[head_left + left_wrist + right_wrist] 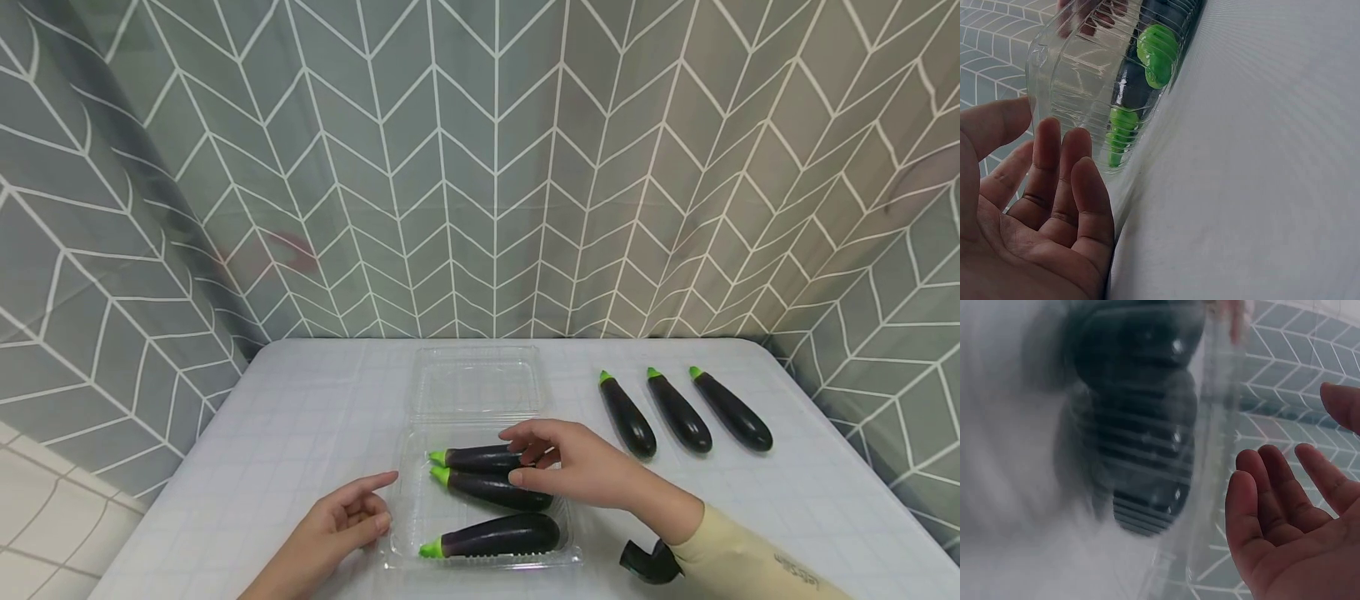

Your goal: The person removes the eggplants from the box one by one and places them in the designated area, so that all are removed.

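Observation:
A clear plastic clamshell box lies with its lid folded back. Inside are three dark eggplants with green stem ends: a far one, a middle one and a near one. My right hand hovers over the right ends of the far two, fingers loosely bent, holding nothing; in the right wrist view a gap separates its fingers from the box. My left hand is at the box's left edge with relaxed fingers. Whether a fingertip touches the wall I cannot tell.
Three more eggplants lie in a row on the right of the table: left, middle and right. A black curved object is by the right forearm. Patterned grey curtain stands behind the white tablecloth.

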A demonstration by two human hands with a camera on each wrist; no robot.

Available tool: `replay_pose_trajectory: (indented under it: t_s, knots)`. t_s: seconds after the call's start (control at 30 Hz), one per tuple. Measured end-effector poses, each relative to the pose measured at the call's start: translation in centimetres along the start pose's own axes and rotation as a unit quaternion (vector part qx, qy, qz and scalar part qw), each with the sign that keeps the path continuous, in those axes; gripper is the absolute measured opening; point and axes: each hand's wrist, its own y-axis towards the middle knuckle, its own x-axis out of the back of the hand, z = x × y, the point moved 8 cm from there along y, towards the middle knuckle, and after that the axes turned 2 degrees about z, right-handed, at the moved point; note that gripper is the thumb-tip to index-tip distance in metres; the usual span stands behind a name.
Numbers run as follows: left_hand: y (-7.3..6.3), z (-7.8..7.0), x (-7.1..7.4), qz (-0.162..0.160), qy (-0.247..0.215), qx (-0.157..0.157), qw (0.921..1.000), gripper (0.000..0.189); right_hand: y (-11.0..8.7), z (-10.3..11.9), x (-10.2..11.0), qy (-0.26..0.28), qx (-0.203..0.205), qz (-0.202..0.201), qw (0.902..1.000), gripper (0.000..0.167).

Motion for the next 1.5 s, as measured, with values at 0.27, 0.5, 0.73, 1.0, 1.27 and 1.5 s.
replay_pose_trajectory:
  t_s: [0.27,0.5,0.73,1.0,1.27,1.5]
  knots:
    - [0.0,-0.1,-0.1,-0.002,-0.001,-0.004,1.0,0.057,0.4,0.2,-2.7,-0.013,0.018,0.05,0.9985,0.042]
    - [0.0,-0.5,-0.1,-0.001,0.002,-0.026,0.9997,0.057,0.6,0.8,-4.3,-0.084,0.072,0.069,0.9914,0.036]
    - [0.0,-0.5,-0.2,0.001,0.006,-0.03,0.9995,0.056,0.5,1.9,-5.7,-0.191,0.137,0.111,0.9658,0.032]
    - [0.0,-0.1,-0.1,-0.006,-0.003,0.004,1.0,0.058,0.3,2.8,-6.5,-0.288,0.157,0.126,0.9363,0.029]
    - [0.1,-0.1,0.0,0.002,0.012,-0.009,0.9999,0.057,0.6,3.3,-6.9,-0.342,0.162,0.135,0.9158,0.025]
    - [0.0,0.0,0.0,0.001,0.009,0.001,1.0,0.058,0.9,3.8,-7.3,-0.384,0.185,0.145,0.8929,0.022]
